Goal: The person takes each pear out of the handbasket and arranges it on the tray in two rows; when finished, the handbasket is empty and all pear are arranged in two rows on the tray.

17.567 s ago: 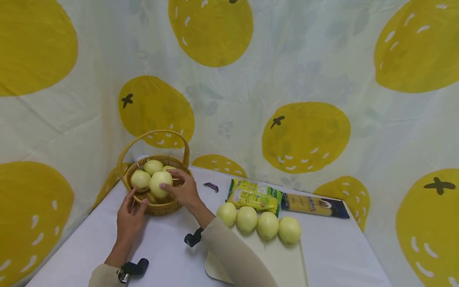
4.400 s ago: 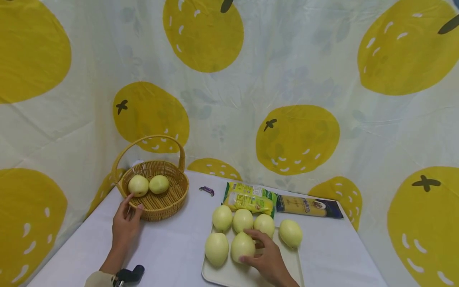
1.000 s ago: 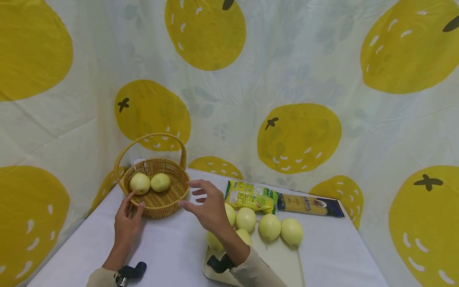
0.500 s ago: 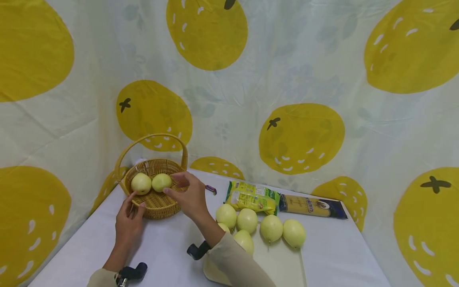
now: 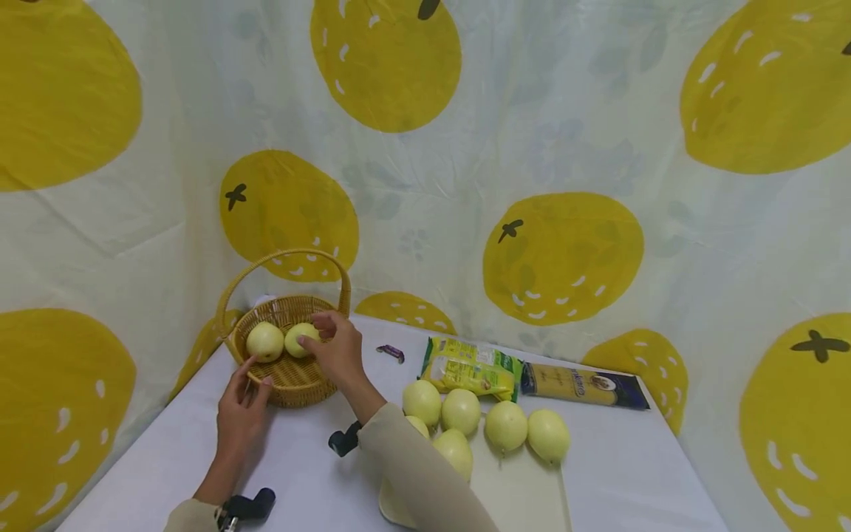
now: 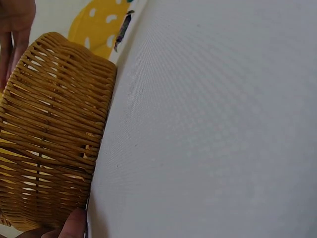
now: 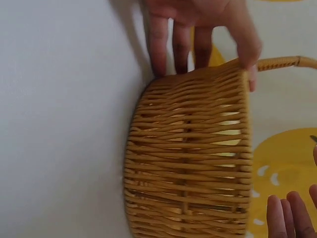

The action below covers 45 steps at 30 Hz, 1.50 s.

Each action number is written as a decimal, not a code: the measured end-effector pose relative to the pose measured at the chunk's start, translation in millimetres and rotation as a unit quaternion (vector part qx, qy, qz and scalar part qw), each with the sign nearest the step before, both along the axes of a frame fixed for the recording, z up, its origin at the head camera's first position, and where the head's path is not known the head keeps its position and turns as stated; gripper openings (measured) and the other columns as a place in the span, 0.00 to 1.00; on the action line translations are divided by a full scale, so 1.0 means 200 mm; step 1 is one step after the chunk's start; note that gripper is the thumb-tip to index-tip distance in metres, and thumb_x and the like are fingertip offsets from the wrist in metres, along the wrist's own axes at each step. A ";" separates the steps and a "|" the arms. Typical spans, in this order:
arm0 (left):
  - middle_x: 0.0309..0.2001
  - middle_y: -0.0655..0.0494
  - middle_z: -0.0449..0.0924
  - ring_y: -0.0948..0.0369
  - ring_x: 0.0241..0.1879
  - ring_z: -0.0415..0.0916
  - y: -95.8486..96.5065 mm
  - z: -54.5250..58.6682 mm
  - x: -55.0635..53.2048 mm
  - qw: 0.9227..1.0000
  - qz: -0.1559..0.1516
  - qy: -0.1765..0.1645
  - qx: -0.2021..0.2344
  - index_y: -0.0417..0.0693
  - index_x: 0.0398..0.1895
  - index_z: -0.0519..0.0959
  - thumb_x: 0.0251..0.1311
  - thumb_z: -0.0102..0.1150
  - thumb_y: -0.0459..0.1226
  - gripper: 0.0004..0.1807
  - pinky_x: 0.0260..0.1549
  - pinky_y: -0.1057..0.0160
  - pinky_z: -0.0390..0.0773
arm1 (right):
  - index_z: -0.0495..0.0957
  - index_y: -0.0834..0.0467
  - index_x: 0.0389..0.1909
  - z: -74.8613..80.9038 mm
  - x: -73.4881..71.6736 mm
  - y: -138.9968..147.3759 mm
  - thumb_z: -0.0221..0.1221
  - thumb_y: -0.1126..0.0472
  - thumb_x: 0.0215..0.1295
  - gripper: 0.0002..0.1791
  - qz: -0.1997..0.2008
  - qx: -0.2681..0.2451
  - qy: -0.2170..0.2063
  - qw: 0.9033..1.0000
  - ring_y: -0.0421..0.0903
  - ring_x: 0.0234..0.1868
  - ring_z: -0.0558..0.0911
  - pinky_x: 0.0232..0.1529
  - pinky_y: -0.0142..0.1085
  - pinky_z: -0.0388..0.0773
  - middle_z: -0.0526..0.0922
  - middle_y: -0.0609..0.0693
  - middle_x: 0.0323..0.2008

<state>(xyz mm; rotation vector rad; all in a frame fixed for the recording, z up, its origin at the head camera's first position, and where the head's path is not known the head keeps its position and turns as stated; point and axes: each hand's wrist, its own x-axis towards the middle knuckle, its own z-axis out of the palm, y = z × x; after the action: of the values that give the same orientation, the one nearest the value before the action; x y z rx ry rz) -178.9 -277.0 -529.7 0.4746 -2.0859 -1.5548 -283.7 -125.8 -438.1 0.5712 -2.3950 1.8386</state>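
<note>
Two pale yellow-green pears lie in a wicker basket (image 5: 299, 395) at the back left of the table. My left hand (image 5: 241, 417) holds the basket's near left side; in the right wrist view one finger bends over the rim and the others lie against the outer wall. Over the right-hand pear (image 5: 294, 346) is my right hand (image 5: 342, 355), its thumb overlapping the fruit and its fingers at the far side. In the right wrist view the right hand's fingers (image 7: 294, 215) are straight and apart above the rim level. The other pear (image 5: 264, 342) sits untouched.
A cream tray (image 5: 525, 495) bears several pears at front right, partly behind my right sleeve. Behind it lie a yellow-green packet (image 5: 472, 369) and a blue-and-gold packet (image 5: 585, 384). A small purple wrapped item (image 5: 391, 352) is beside the basket, whose handle (image 5: 295, 251) arches above it.
Several seconds ago my right hand was at a pear on the tray. It has since moved left and reached over the basket's right pear. My left hand stays at the rim.
</note>
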 end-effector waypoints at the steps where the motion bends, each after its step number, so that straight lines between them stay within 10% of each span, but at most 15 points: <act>1: 0.85 0.44 0.53 0.45 0.84 0.52 0.00 0.00 0.00 1.000 0.000 -0.001 -0.001 0.56 0.84 0.62 0.80 0.56 0.46 0.33 0.81 0.42 0.61 | 0.86 0.51 0.56 -0.01 -0.01 -0.01 0.77 0.59 0.63 0.21 -0.002 -0.002 -0.004 1.000 0.50 0.54 0.86 0.53 0.32 0.85 0.88 0.50 0.52; 17: 0.85 0.41 0.53 0.42 0.83 0.53 0.02 -0.01 0.00 1.000 0.002 -0.004 -0.003 0.55 0.84 0.63 0.80 0.56 0.45 0.33 0.80 0.45 0.61 | 0.84 0.50 0.61 -0.13 -0.16 -0.15 0.73 0.65 0.65 0.24 0.010 -0.039 -0.009 0.999 0.45 0.62 0.84 0.67 0.38 0.83 0.87 0.50 0.60; 39: 0.84 0.40 0.55 0.42 0.83 0.55 0.00 -0.01 0.01 1.000 0.001 0.006 -0.027 0.56 0.83 0.63 0.79 0.57 0.48 0.33 0.74 0.78 0.63 | 0.84 0.47 0.60 -0.17 -0.19 -0.16 0.75 0.59 0.63 0.24 0.018 0.135 0.049 0.989 0.46 0.59 0.84 0.61 0.36 0.84 0.87 0.51 0.57; 45: 0.84 0.41 0.54 0.42 0.83 0.54 0.01 -0.01 0.00 1.000 -0.001 0.003 -0.021 0.57 0.84 0.63 0.80 0.57 0.47 0.33 0.79 0.58 0.62 | 0.84 0.49 0.62 -0.19 -0.21 -0.15 0.78 0.61 0.59 0.29 -0.011 0.165 0.054 0.985 0.45 0.49 0.82 0.49 0.34 0.82 0.86 0.53 0.50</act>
<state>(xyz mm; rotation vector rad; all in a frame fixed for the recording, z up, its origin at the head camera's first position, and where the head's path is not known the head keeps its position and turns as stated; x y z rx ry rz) -178.3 -275.4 -532.6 0.4516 -2.1105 -1.5101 -325.2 -156.7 -475.6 0.6455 -2.6352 1.3687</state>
